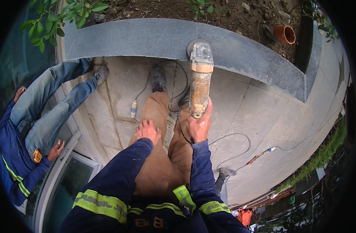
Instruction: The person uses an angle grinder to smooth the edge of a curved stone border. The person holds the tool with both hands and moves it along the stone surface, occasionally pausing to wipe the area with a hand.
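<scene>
My right hand (200, 123) is closed around the rear end of an angle grinder (200, 87), a dusty orange and grey tool. The grinder points away from me, and its round disc (192, 45) lies over the grey stone coping (147, 39) of a planter. Whether the disc spins cannot be told. My left hand (148, 131) rests on my left thigh, fingers spread over the brown trousers (154, 159), holding nothing. A dark cord (184, 134) hangs from the grinder's back end by my right wrist.
At left sits a person in jeans (53, 105) by a glass door frame (57, 174). A cable connector (134, 108) lies near my left foot; another cable joint (259, 156) lies on the paving at right. Soil with a tipped clay pot (284, 34) fills the planter.
</scene>
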### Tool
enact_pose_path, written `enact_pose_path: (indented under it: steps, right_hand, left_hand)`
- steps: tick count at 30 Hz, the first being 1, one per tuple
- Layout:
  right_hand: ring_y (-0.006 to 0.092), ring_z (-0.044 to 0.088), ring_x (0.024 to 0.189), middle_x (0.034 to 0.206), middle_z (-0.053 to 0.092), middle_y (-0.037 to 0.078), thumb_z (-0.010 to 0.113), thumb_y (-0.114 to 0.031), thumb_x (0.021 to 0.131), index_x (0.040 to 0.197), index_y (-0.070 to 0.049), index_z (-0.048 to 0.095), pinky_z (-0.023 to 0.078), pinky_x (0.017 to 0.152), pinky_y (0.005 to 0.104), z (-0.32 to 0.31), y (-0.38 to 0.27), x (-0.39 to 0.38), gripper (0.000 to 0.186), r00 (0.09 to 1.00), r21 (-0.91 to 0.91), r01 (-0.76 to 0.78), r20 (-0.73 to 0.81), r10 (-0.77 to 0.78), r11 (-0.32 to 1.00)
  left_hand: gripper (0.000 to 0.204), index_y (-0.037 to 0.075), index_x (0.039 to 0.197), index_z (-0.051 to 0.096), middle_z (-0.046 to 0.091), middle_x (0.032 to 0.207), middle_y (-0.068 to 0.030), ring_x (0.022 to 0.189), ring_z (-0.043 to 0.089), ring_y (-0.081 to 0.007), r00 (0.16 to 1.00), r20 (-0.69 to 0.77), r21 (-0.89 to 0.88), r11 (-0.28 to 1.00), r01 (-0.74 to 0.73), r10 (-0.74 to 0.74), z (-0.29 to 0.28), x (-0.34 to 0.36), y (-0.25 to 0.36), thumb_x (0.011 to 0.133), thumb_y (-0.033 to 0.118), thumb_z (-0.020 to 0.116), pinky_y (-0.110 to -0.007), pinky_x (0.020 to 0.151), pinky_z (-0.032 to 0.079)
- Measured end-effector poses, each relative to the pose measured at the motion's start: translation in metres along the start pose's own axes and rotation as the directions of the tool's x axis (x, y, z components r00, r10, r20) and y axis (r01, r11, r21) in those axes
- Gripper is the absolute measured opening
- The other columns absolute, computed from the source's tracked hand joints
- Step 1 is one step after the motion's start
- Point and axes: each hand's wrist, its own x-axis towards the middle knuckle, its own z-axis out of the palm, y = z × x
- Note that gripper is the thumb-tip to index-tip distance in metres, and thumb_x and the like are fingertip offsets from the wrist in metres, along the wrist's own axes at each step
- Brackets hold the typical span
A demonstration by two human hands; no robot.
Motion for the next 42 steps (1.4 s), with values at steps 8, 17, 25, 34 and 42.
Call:
enact_pose_path:
  steps: [8,17,25,34,42]
  right_hand:
    - [0.0415,0.066,0.108,0.116,0.066,0.026,0.059,0.003,0.071,0.151,-0.008,0.029,0.052,0.092,0.0428,0.002,-0.001,-0.001,0.086,0.999,-0.011,0.007,-0.036,-0.007,1.0]
    - [0.0389,0.066,0.111,0.118,0.065,0.025,0.06,0.002,0.073,0.151,-0.007,0.029,0.051,0.094,0.0412,0.002,-0.003,-0.007,0.084,0.998,0.006,-0.054,0.028,0.054,0.999]
    - [0.0385,0.066,0.112,0.119,0.064,0.025,0.06,0.003,0.072,0.15,-0.007,0.029,0.051,0.095,0.0409,0.002,-0.007,0.003,0.084,0.999,0.037,-0.051,-0.006,0.051,0.998]
    - [0.0387,0.066,0.112,0.12,0.064,0.025,0.059,0.004,0.072,0.15,-0.008,0.029,0.051,0.094,0.0411,-0.003,0.002,-0.009,0.085,0.998,0.045,-0.056,0.011,0.056,0.997]
    - [0.0366,0.067,0.109,0.118,0.065,0.024,0.059,0.003,0.072,0.151,-0.009,0.029,0.051,0.094,0.0404,-0.002,0.007,0.006,0.085,1.0,0.014,-0.01,-0.027,0.011,1.0]
  left_hand:
    - [0.05,0.005,0.121,0.053,0.052,0.123,-0.0192,0.118,0.053,-0.0395,1.0,-0.016,-0.004,1.0,-0.011,0.011,0.003,-0.002,-0.004,0.082,0.035,0.064,-0.055,0.099,0.041]
    - [0.05,0.005,0.121,0.053,0.051,0.123,-0.0196,0.118,0.053,-0.0399,1.0,0.0,-0.006,1.0,0.004,-0.004,0.002,-0.002,-0.002,0.082,0.035,0.065,-0.055,0.099,0.041]
    - [0.051,0.005,0.121,0.053,0.051,0.122,-0.0193,0.118,0.053,-0.04,1.0,-0.007,-0.006,1.0,-0.003,0.003,0.004,-0.004,-0.004,0.082,0.035,0.066,-0.055,0.099,0.041]
    - [0.05,0.005,0.121,0.053,0.052,0.122,-0.0193,0.118,0.053,-0.0398,1.0,-0.007,0.006,1.0,-0.005,0.005,0.001,-0.004,-0.002,0.082,0.035,0.065,-0.055,0.099,0.041]
    - [0.049,0.006,0.119,0.054,0.052,0.12,-0.0189,0.116,0.054,-0.0394,1.0,-0.018,0.017,1.0,-0.002,0.002,0.007,-0.004,-0.003,0.082,0.035,0.064,-0.055,0.098,0.042]
